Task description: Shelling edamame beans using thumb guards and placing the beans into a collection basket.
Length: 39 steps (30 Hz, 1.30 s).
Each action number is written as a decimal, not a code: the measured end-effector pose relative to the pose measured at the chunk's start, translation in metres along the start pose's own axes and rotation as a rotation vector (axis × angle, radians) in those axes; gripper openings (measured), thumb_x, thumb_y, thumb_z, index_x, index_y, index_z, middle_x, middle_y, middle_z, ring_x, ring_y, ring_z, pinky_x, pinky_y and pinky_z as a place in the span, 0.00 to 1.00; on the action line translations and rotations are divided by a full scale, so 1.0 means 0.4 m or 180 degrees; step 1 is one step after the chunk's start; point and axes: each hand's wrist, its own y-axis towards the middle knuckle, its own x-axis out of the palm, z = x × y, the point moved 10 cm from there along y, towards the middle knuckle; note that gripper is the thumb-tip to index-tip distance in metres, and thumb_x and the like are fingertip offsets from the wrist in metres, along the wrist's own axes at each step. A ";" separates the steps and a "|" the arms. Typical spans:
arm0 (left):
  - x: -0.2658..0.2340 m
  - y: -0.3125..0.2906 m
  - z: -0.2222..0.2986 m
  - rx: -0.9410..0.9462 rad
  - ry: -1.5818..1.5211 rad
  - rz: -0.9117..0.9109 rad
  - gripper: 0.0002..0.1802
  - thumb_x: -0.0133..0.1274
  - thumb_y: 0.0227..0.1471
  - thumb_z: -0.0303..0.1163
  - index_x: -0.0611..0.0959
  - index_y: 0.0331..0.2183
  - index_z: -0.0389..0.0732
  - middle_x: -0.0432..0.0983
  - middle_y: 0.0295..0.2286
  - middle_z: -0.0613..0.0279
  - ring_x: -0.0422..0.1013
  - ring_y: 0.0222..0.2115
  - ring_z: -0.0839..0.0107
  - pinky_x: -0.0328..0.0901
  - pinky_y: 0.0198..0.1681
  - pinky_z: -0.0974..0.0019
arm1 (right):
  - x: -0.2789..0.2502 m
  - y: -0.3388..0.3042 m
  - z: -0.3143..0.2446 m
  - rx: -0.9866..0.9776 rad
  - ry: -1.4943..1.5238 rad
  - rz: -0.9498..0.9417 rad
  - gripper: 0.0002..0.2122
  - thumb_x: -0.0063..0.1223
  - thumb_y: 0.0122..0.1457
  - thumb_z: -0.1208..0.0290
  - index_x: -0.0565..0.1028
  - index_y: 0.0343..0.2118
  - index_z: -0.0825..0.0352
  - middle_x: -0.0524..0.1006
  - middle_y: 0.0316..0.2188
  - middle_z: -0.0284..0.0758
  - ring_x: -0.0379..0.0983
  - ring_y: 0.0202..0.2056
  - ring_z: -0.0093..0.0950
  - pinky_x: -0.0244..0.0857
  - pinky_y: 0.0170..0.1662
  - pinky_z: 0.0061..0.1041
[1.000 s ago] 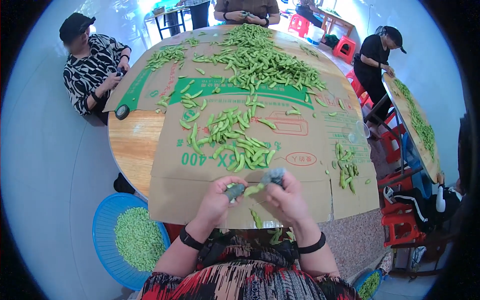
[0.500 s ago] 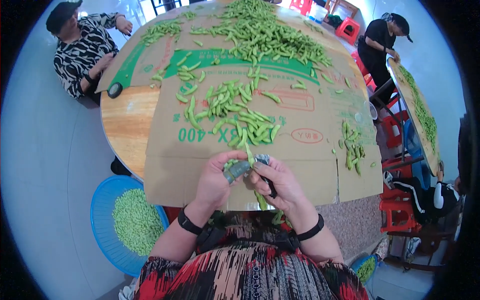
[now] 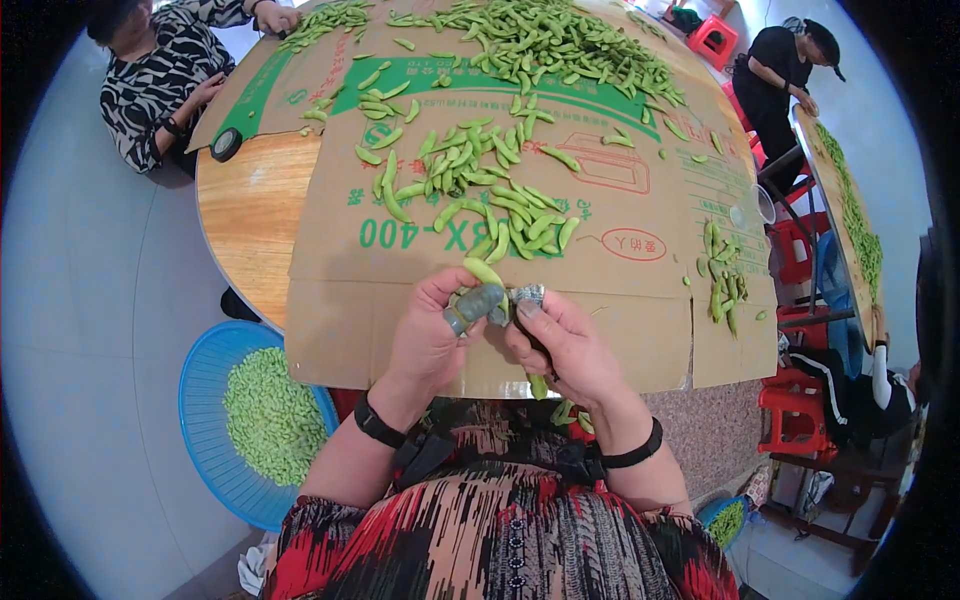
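Over the near edge of the cardboard (image 3: 345, 340) my two hands meet, fingers bent. In my left hand (image 3: 420, 325) a green bean pod (image 3: 484, 272) is pinched, its end poking up past the fingers. Grey tape wraps a finger of this hand. My right hand (image 3: 578, 350) is closed around a small dark-handled tool, mostly hidden by the fingers; silvery wrapping covers a fingertip. Its kind does not show. Just below that hand hang a few pods (image 3: 538, 386). Loose pods (image 3: 470, 165) lie scattered beyond my hands.
A big heap of pods (image 3: 560, 45) covers the table's far part. At lower left stands a blue basket (image 3: 190, 415) of shelled beans (image 3: 272, 430). More pods (image 3: 722, 275) lie at right. One person sits at far left; others work at a second table (image 3: 845, 240) at right.
The pod between my hands has changed from upright to slanting left in my left hand. My view has shifted slightly. The person at far left has reached a hand to the pods.
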 end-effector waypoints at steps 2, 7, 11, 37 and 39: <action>-0.005 0.002 0.011 0.0225 0.0408 0.0202 0.12 0.54 0.43 0.17 0.78 0.34 0.37 0.75 0.29 0.66 0.69 0.27 0.82 0.61 0.28 0.81 | 0.002 -0.005 -0.010 -0.0055 -0.0008 -0.0040 0.09 0.35 0.64 0.67 0.66 0.31 0.65 0.62 0.18 0.23 0.52 0.17 0.12 0.47 0.19 0.12; -0.020 -0.010 0.038 0.0623 0.1531 0.0521 0.09 0.55 0.44 0.18 0.78 0.32 0.36 0.74 0.28 0.67 0.68 0.27 0.82 0.62 0.30 0.79 | 0.000 -0.003 -0.006 -0.0200 -0.0771 -0.0156 0.10 0.33 0.64 0.69 0.66 0.28 0.65 0.62 0.17 0.22 0.53 0.17 0.13 0.48 0.19 0.14; -0.003 -0.007 0.043 0.0779 0.1909 0.0477 0.08 0.55 0.44 0.19 0.79 0.31 0.37 0.73 0.26 0.70 0.67 0.26 0.83 0.62 0.29 0.79 | -0.020 0.005 -0.011 -0.0580 -0.1319 0.0196 0.09 0.35 0.63 0.70 0.67 0.29 0.65 0.63 0.16 0.23 0.53 0.16 0.12 0.49 0.19 0.14; 0.034 -0.012 -0.017 -0.0143 0.0808 0.0170 0.09 0.51 0.47 0.20 0.76 0.35 0.37 0.72 0.27 0.67 0.65 0.23 0.85 0.58 0.23 0.83 | -0.069 -0.003 -0.004 -0.0217 -0.0117 0.0589 0.08 0.44 0.59 0.70 0.70 0.24 0.65 0.66 0.15 0.23 0.54 0.14 0.10 0.45 0.16 0.11; 0.006 -0.014 -0.013 -0.0112 0.0918 0.0529 0.07 0.47 0.51 0.22 0.76 0.34 0.38 0.71 0.24 0.69 0.64 0.21 0.84 0.57 0.22 0.81 | -0.070 -0.009 -0.010 -0.0260 -0.0340 0.0533 0.08 0.45 0.58 0.70 0.71 0.24 0.65 0.66 0.15 0.23 0.55 0.14 0.10 0.47 0.17 0.12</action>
